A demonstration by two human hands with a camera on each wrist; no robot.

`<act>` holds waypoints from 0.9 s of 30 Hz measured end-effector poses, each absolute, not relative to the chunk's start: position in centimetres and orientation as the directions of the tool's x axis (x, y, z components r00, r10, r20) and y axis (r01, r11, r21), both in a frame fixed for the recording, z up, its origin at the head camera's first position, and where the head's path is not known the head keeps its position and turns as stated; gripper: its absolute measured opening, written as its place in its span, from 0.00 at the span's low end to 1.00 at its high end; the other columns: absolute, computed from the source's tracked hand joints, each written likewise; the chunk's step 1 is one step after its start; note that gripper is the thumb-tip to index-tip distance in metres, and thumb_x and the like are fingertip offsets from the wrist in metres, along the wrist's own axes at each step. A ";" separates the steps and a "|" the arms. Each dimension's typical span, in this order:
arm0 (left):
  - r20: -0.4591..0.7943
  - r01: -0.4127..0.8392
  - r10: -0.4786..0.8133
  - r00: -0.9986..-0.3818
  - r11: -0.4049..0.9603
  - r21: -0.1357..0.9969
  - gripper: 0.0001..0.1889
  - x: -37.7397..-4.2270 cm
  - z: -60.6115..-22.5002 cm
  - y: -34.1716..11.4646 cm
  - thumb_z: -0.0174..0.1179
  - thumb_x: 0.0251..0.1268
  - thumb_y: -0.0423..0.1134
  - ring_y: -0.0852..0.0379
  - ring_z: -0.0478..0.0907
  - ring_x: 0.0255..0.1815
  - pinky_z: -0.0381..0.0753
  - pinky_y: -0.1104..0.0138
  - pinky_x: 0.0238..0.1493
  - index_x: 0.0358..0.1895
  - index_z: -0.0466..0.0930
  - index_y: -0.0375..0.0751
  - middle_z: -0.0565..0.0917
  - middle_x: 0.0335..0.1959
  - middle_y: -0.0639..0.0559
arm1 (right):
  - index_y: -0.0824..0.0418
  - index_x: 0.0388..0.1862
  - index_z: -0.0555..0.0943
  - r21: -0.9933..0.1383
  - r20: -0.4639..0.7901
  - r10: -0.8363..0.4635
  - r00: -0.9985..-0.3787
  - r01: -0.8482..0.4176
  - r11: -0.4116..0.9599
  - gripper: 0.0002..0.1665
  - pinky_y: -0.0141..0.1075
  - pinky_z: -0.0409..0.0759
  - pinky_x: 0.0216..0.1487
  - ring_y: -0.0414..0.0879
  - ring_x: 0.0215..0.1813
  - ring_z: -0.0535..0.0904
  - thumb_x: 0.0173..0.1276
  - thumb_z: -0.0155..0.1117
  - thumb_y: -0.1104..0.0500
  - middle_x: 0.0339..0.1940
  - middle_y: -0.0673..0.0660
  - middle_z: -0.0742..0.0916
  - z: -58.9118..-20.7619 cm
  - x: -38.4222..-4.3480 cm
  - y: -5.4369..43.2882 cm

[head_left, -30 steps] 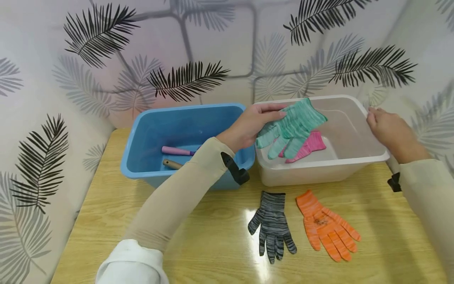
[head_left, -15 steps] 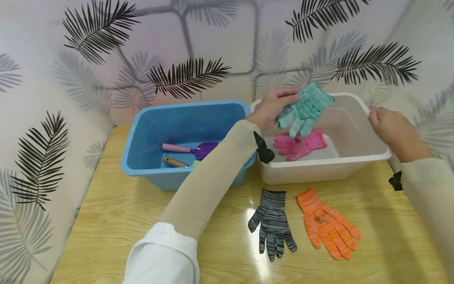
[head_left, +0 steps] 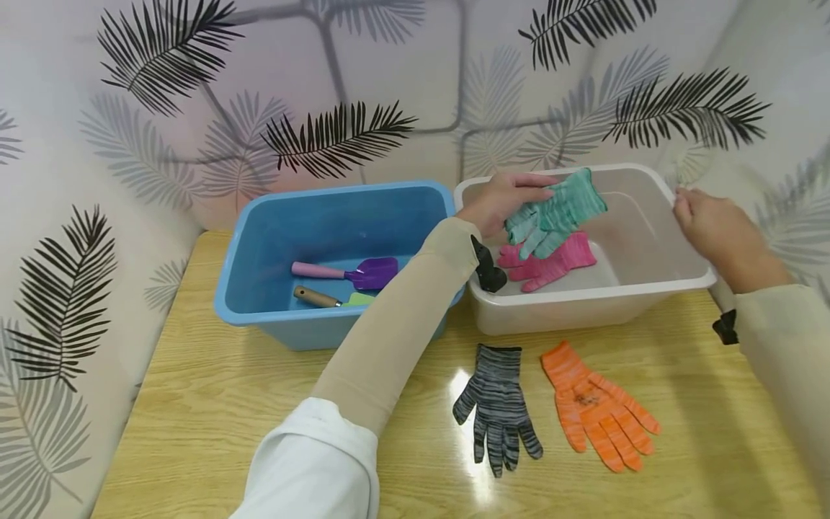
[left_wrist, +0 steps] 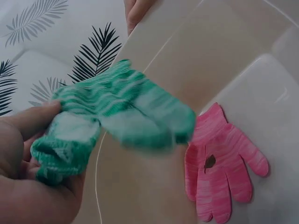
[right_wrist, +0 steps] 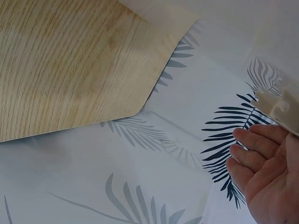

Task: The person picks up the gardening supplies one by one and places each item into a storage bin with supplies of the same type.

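Observation:
My left hand [head_left: 498, 203] pinches a green striped knit glove [head_left: 563, 205] between thumb and fingers, above the left part of the greyish-white bin [head_left: 603, 290]. Its cuff points up and to the right, and its fingers hang down. In the left wrist view the green glove [left_wrist: 135, 102] is partly blurred. On the bin's floor lies a pink glove [head_left: 567, 261] with a dark spot, apart from the green one in that view. My right hand [head_left: 726, 232] grips the bin's right rim; in the right wrist view its curled fingers [right_wrist: 252, 161] are by the rim's end.
To the left stands a blue bin [head_left: 256, 316] holding a purple trowel [head_left: 372, 274] with a pink handle and a green tool with a wooden handle [head_left: 318, 296]. A grey-black glove [head_left: 498, 404] and an orange glove [head_left: 599, 407] lie in front. A patterned cloth hangs behind.
My left hand has carried the green glove right and up, then slightly down, uncovering more of the pink glove and the purple trowel. My right hand stays at the rim.

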State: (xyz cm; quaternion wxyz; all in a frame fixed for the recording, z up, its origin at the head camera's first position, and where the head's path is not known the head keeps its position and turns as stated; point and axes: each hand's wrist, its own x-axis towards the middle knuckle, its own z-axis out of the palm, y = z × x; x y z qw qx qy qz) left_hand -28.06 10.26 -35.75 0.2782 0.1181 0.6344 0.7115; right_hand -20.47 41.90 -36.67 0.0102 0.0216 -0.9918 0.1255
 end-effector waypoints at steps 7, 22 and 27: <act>-0.246 -0.250 0.551 -0.797 0.069 0.966 0.15 -28.0 -35.9 10.1 0.61 0.61 0.31 0.59 0.81 0.34 0.80 0.70 0.37 0.51 0.81 0.38 0.82 0.42 0.55 | 0.71 0.68 0.58 -0.247 0.031 -0.045 -0.998 -0.052 0.968 0.33 0.65 0.57 0.57 0.77 0.56 0.62 0.75 0.26 0.50 0.59 0.79 0.68 -36.3 -20.5 41.7; -0.320 -0.263 0.619 -0.717 0.185 0.947 0.17 -27.8 -36.1 10.0 0.60 0.60 0.29 0.62 0.78 0.42 0.78 0.73 0.40 0.53 0.79 0.36 0.80 0.51 0.52 | 0.69 0.69 0.58 -0.242 0.024 -0.026 -0.999 -0.031 0.970 0.33 0.65 0.57 0.57 0.78 0.56 0.62 0.75 0.26 0.49 0.59 0.79 0.67 -36.3 -20.6 41.7; -0.328 -0.211 0.627 -0.707 0.256 0.943 0.15 -27.7 -36.4 10.2 0.61 0.60 0.30 0.65 0.74 0.49 0.76 0.75 0.42 0.52 0.81 0.38 0.79 0.53 0.54 | 0.70 0.68 0.59 -0.246 0.023 -0.024 -0.999 -0.029 0.969 0.33 0.65 0.57 0.56 0.78 0.55 0.62 0.75 0.26 0.49 0.58 0.80 0.68 -36.4 -20.4 41.8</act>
